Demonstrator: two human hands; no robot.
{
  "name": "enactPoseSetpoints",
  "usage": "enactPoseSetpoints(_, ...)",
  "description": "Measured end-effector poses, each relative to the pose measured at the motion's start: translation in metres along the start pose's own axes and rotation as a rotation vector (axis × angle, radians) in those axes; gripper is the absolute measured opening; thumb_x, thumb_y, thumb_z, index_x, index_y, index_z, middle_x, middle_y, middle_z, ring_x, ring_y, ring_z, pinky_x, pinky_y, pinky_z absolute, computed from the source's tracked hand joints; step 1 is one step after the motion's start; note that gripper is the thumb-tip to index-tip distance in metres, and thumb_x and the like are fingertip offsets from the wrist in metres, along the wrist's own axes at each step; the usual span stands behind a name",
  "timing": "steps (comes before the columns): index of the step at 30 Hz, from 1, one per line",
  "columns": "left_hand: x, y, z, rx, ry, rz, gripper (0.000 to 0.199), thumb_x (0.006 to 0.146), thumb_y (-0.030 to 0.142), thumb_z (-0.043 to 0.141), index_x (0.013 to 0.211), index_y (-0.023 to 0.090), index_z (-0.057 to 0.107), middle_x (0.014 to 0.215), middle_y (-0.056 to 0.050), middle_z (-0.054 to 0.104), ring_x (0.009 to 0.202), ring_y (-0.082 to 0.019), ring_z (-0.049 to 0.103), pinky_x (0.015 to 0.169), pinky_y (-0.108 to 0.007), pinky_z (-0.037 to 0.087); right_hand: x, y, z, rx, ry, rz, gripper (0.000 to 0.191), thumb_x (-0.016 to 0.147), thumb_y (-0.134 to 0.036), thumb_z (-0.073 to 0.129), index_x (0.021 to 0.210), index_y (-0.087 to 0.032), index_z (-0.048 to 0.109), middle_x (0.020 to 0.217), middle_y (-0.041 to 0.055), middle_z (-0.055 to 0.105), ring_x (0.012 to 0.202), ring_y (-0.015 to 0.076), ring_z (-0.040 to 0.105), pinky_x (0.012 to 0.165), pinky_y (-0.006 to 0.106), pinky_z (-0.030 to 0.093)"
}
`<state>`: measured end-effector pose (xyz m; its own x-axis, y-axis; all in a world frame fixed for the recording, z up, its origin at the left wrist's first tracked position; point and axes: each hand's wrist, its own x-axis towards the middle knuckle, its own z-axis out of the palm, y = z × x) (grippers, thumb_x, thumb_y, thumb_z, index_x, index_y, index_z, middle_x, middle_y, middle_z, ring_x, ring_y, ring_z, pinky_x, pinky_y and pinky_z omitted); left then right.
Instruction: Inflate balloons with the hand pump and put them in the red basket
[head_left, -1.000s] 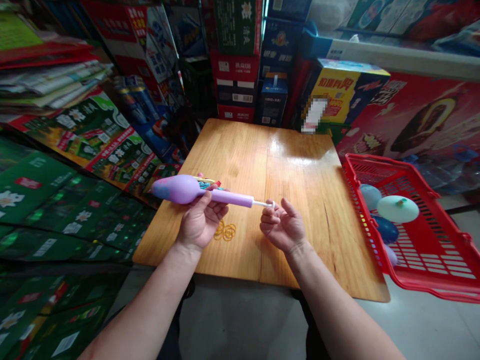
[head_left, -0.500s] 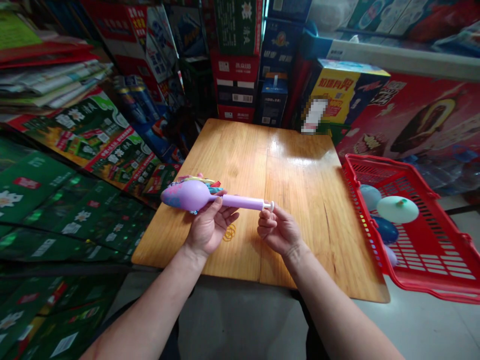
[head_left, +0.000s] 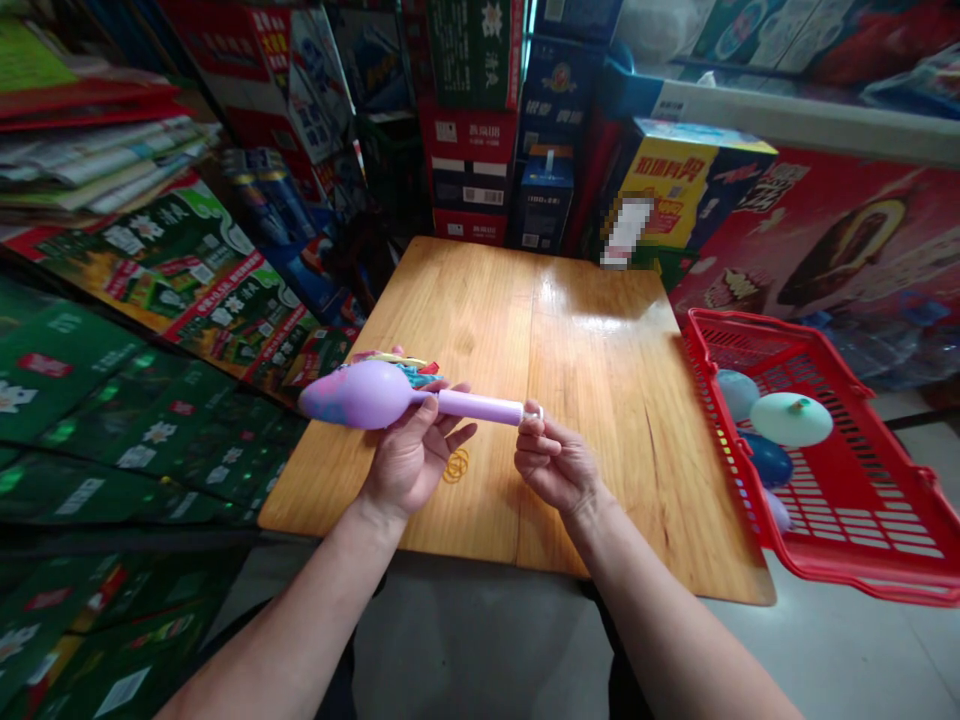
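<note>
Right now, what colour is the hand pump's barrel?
The pump barrel is light purple; it shows best in the head view.

L hand (head_left: 407,462) holds purple pump (head_left: 484,407), balloon (head_left: 367,393) on its L end; R hand (head_left: 559,466) on pump's plunger (head_left: 535,412); rubber bands (head_left: 457,465) nearside of it, basket (head_left: 862,440) well R.

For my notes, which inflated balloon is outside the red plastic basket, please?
The purple, elongated rubber balloon on the purple plastic pump; others lie inside the basket.
</note>
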<state>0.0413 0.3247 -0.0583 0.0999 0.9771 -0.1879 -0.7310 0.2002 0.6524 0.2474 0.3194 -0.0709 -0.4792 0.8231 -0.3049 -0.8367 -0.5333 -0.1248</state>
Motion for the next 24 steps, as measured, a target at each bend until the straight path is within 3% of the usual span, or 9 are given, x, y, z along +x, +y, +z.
enactPoseSetpoints(4,0.009,0.009,-0.006,-0.018,0.026,0.008,0.023,0.094,0.028,0.077,0.116,0.02,0.076,0.12,-0.012,0.079,0.103,-0.021,0.076,0.084,-0.032,0.065,-0.001,-0.006,-0.001,0.021,-0.038,-0.002,0.006,0.096,-0.01,0.067,0.101,-0.014,0.066,0.071,-0.0041,0.066,0.046,0.0016,0.048,0.047,0.013,0.041)
enactPoseSetpoints(9,0.017,0.03,-0.012,-0.007,0.047,0.123,0.029,0.092,0.03,0.08,0.12,0.022,0.075,0.127,-0.01,0.077,0.112,-0.023,0.074,0.081,-0.029,0.065,-0.007,-0.019,0.001,0.051,-0.117,-0.126,0.008,0.097,-0.008,0.065,0.103,-0.014,0.066,0.069,-0.0071,0.062,0.046,0.0012,0.049,0.047,0.013,0.04)
enactPoseSetpoints(18,0.003,0.0,-0.003,-0.081,0.03,-0.042,0.026,0.09,0.028,0.083,0.114,0.023,0.076,0.122,-0.01,0.079,0.095,-0.02,0.077,0.078,-0.031,0.065,0.003,0.006,-0.002,0.016,-0.096,-0.018,0.011,0.096,-0.01,0.07,0.104,-0.016,0.068,0.075,-0.0048,0.068,0.046,0.001,0.044,0.048,0.012,0.041)
enactPoseSetpoints(24,0.018,0.019,-0.009,-0.069,0.083,0.036,0.022,0.092,0.026,0.079,0.112,0.02,0.077,0.118,-0.011,0.08,0.1,-0.02,0.077,0.077,-0.027,0.065,-0.006,-0.013,0.004,-0.032,-0.062,-0.081,0.003,0.1,-0.014,0.065,0.1,-0.016,0.066,0.068,-0.0075,0.061,0.043,0.001,0.04,0.046,0.012,0.037)
